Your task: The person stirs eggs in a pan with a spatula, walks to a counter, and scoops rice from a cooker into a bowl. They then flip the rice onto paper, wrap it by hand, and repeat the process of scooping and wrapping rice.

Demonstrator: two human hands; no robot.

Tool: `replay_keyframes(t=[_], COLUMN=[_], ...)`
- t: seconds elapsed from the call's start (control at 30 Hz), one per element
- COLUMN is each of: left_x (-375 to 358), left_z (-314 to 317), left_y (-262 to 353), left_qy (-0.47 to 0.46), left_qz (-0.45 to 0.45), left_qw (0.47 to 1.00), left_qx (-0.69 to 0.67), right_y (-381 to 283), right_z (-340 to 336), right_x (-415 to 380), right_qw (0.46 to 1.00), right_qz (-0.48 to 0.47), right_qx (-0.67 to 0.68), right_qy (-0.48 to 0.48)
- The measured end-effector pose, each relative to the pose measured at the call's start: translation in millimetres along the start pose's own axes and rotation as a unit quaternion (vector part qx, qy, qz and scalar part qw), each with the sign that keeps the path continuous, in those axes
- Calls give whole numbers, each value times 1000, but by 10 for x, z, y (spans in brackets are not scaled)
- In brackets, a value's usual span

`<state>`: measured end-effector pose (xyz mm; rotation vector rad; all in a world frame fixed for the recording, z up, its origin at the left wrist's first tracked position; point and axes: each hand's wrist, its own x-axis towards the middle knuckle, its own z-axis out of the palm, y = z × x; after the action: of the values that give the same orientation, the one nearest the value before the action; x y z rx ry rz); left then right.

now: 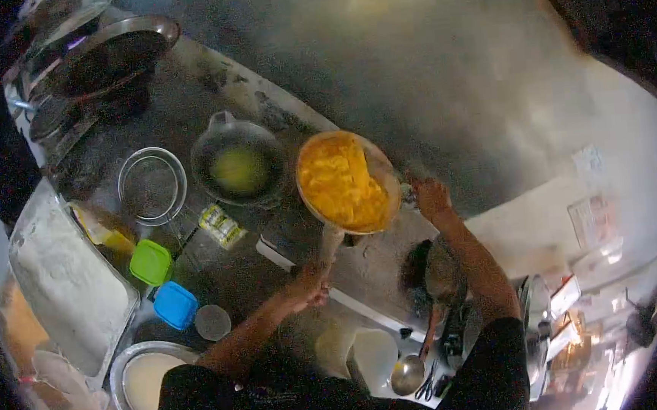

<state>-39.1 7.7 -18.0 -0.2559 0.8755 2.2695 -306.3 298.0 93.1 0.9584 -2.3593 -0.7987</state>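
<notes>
A round pan (392, 171) filled with chunky orange-yellow food (342, 181) is in front of me, tilted slightly. My left hand (309, 285) is closed around its long handle (331, 243), which points down toward my body. At the pan's right edge, my right hand (431, 198) is closed on a small grip at the rim, mostly hidden by the fingers. To the left of this pan stands a dark wok (203, 159) with yellowish liquid in its bottom.
Left of the wok lie a round wire strainer (152, 187), a small yellow packet (222, 226), and containers with green (150, 262) and blue (175, 305) lids. A large tray (67, 276) and a metal bowl (123, 372) flank them. A ladle (408, 375) lies near my right arm.
</notes>
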Motion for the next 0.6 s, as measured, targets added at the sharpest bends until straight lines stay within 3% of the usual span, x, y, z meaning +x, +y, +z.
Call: replay_keyframes(t=[0.1, 0.17, 0.27, 0.43, 0.47, 0.5, 0.53, 0.6], left_x=[27, 56, 84, 135, 132, 55, 8, 102], left_z=[13, 23, -69, -149, -138, -46, 2, -90], left_y=[9, -4, -76, -105, -81, 15, 55, -45], left_qy=[-4, -9, -19, -52, -32, -12, 6, 8], left_qz=[6, 13, 17, 44, 24, 0, -25, -6], left_qw=[999, 998, 997, 996, 997, 998, 998, 996], left_qx=[41, 59, 77, 64, 60, 55, 51, 87], right_y=[74, 167, 507, 748, 724, 668, 603, 476], right_z=[-41, -108, 434, 1077, 1102, 1034, 508, -125], right_x=[181, 347, 478, 1170, 1260, 1363, 1449, 1557], right_qw=[996, 976, 983, 992, 990, 989, 988, 980], right_qz=[-2, 18, -28, -72, -90, -108, -137, -189], right_qx=[36, 41, 69, 77, 72, 67, 54, 6], right_qy=[-87, -211, -169, 73, 76, 80, 40, 60])
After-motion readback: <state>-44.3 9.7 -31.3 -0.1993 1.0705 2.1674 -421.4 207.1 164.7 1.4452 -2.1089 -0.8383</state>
